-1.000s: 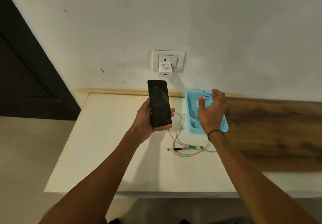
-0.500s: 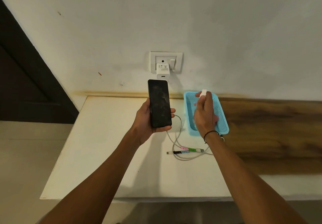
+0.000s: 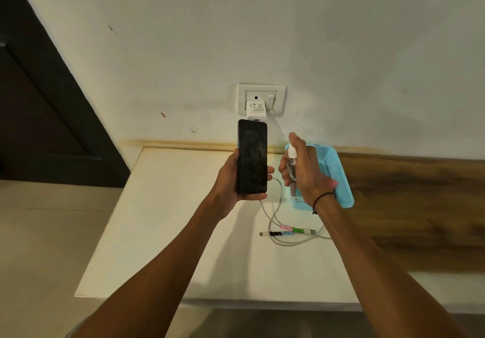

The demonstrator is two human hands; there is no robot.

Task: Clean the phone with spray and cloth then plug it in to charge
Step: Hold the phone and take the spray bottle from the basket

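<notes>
One phone (image 3: 252,157), dark screen facing the camera, held upright above the table (image 3: 168,232) in the left hand (image 3: 231,180); fingers wrap its right edge, thumb along the left. One small clear spray bottle (image 3: 292,165) with a white nozzle, gripped in the right hand (image 3: 304,172), forefinger on top of the nozzle, just beside the phone. One black band on the right wrist. One white charging cable (image 3: 275,206) looped on the table, its free plug end wrapped in pink, green and black. One white charger (image 3: 256,110) plugged in the wall socket (image 3: 262,98). One blue mesh basket (image 3: 337,177) behind the right hand; contents hidden, cannot tell.
</notes>
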